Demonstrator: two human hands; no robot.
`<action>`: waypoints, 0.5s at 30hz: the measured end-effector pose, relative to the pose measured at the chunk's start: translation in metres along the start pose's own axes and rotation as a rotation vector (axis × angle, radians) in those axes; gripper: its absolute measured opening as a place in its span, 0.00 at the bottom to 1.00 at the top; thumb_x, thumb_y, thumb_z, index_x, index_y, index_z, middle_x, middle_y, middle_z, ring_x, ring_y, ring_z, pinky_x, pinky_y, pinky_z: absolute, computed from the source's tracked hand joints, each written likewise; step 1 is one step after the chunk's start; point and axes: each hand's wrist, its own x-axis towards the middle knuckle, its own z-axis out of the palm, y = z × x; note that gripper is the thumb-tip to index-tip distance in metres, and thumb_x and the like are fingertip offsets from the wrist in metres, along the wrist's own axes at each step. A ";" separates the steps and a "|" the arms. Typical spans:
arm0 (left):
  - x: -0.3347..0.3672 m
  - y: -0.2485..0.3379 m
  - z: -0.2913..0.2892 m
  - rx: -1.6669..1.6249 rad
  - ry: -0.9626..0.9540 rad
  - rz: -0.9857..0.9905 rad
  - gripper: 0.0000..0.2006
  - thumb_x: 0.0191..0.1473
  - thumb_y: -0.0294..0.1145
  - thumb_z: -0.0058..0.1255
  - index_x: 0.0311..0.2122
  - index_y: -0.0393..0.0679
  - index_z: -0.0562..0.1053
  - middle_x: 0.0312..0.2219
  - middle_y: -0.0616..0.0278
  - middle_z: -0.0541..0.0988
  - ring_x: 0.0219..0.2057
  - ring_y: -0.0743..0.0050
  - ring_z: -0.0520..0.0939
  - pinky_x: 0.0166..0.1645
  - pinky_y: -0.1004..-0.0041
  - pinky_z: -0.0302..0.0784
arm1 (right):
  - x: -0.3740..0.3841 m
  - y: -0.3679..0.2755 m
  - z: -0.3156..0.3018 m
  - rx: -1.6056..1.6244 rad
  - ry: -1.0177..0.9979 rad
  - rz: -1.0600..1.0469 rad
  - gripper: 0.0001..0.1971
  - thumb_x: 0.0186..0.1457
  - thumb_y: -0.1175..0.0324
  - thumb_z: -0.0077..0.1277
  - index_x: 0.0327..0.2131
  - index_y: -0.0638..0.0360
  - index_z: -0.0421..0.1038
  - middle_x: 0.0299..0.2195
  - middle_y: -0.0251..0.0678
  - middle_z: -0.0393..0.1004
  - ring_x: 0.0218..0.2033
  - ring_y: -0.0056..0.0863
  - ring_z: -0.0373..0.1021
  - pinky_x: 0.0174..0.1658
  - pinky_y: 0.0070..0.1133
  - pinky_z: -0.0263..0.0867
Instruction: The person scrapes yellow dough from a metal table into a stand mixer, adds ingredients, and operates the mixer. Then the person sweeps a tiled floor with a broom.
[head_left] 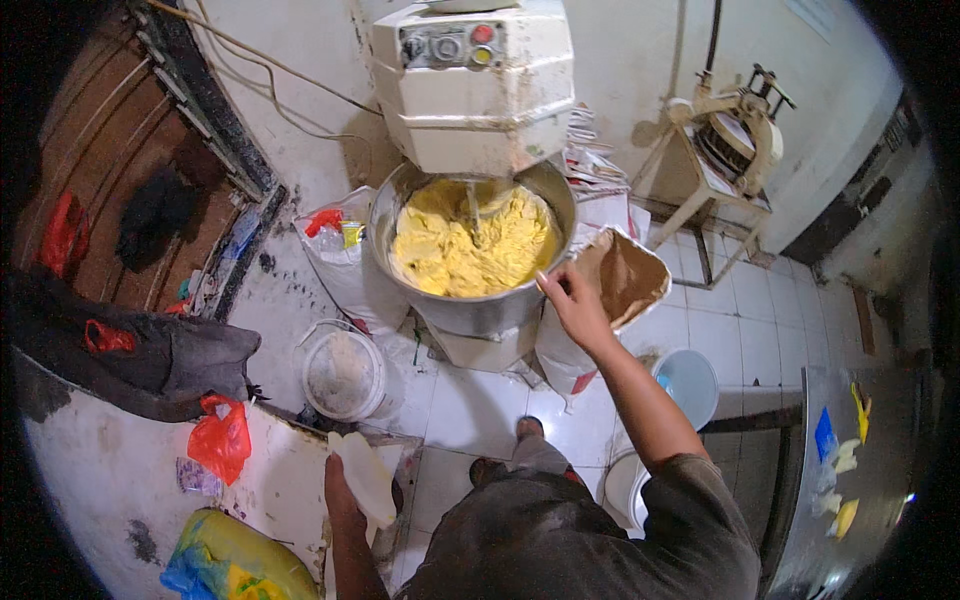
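Observation:
My left hand (345, 498) grips a pale, cream-white flat piece (368, 482) with a notched upper end, low at the left of my body. What it is made of I cannot make out. My right hand (578, 308) reaches to the near right rim of a steel mixing bowl (460, 313). Its fingertips are at the rim, the thumb apart from the forefinger, and nothing shows between them. Inside the bowl lies rough yellow dough (470, 245) around a metal mixing hook (474, 215). The cream-coloured mixer head (475, 110) overhangs the bowl.
An open paper sack (635, 280) stands right of the bowl, a white sack (335, 255) left. Nearby are a white bucket (343, 375), a blue basin (688, 385) and a metal table (845, 560). A hand-operated press (735, 140) sits on a stand. A red plastic bag (220, 438) lies at left.

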 end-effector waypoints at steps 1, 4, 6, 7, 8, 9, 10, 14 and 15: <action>0.004 -0.001 -0.003 -0.006 0.047 0.001 0.23 0.58 0.48 0.39 0.52 0.42 0.64 0.43 0.57 0.72 0.43 0.65 0.73 0.48 0.68 0.69 | 0.023 0.009 0.020 0.112 -0.062 0.082 0.21 0.56 0.49 0.45 0.29 0.62 0.67 0.23 0.33 0.68 0.23 0.21 0.63 0.27 0.18 0.59; 0.013 0.000 0.000 -0.030 0.123 0.012 0.23 0.58 0.48 0.40 0.52 0.42 0.64 0.43 0.57 0.71 0.44 0.64 0.73 0.48 0.67 0.69 | 0.088 0.046 0.080 0.345 -0.241 0.528 0.32 0.54 0.35 0.33 0.25 0.60 0.66 0.18 0.33 0.66 0.17 0.21 0.61 0.20 0.19 0.56; 0.019 0.005 0.013 -0.041 0.155 0.025 0.24 0.57 0.48 0.39 0.52 0.41 0.64 0.43 0.57 0.71 0.44 0.63 0.73 0.48 0.66 0.68 | 0.125 0.071 0.118 0.556 -0.275 0.764 0.37 0.51 0.29 0.26 0.23 0.58 0.64 0.15 0.33 0.65 0.13 0.22 0.60 0.16 0.19 0.52; 0.022 0.011 0.021 -0.040 0.171 0.032 0.24 0.57 0.48 0.39 0.52 0.40 0.64 0.43 0.57 0.71 0.44 0.63 0.72 0.48 0.65 0.68 | 0.143 0.083 0.136 0.696 -0.270 0.870 0.39 0.49 0.26 0.24 0.22 0.57 0.63 0.14 0.33 0.64 0.12 0.23 0.60 0.14 0.18 0.50; 0.027 0.018 0.029 -0.035 0.186 0.040 0.24 0.57 0.48 0.39 0.51 0.40 0.64 0.43 0.56 0.70 0.44 0.62 0.72 0.48 0.64 0.68 | 0.159 0.093 0.152 0.723 -0.269 0.948 0.38 0.49 0.26 0.23 0.20 0.56 0.61 0.13 0.34 0.64 0.11 0.23 0.59 0.12 0.19 0.49; 0.032 0.025 0.038 -0.041 0.247 0.025 0.24 0.57 0.48 0.38 0.52 0.40 0.64 0.43 0.56 0.70 0.44 0.62 0.72 0.49 0.64 0.68 | 0.174 0.101 0.169 0.806 -0.236 1.057 0.38 0.49 0.26 0.23 0.20 0.57 0.60 0.13 0.34 0.63 0.10 0.24 0.58 0.11 0.19 0.48; 0.035 0.030 0.047 -0.047 0.310 0.008 0.24 0.57 0.48 0.38 0.52 0.40 0.64 0.43 0.56 0.70 0.45 0.62 0.72 0.49 0.65 0.68 | 0.188 0.108 0.183 0.884 -0.176 1.061 0.38 0.48 0.26 0.22 0.19 0.57 0.60 0.13 0.35 0.62 0.09 0.24 0.58 0.10 0.19 0.49; 0.052 0.044 0.069 -0.107 0.301 0.035 0.25 0.58 0.48 0.39 0.52 0.39 0.63 0.44 0.55 0.71 0.44 0.59 0.72 0.50 0.64 0.67 | 0.226 0.118 0.230 1.026 0.062 1.086 0.40 0.47 0.25 0.21 0.23 0.57 0.61 0.12 0.34 0.61 0.09 0.24 0.57 0.10 0.18 0.52; 0.056 0.045 0.072 -0.085 0.299 0.059 0.25 0.57 0.49 0.40 0.52 0.39 0.63 0.44 0.54 0.72 0.43 0.58 0.73 0.50 0.63 0.68 | 0.230 0.117 0.239 1.062 0.098 1.077 0.40 0.47 0.24 0.20 0.24 0.57 0.62 0.12 0.34 0.61 0.10 0.23 0.57 0.10 0.18 0.52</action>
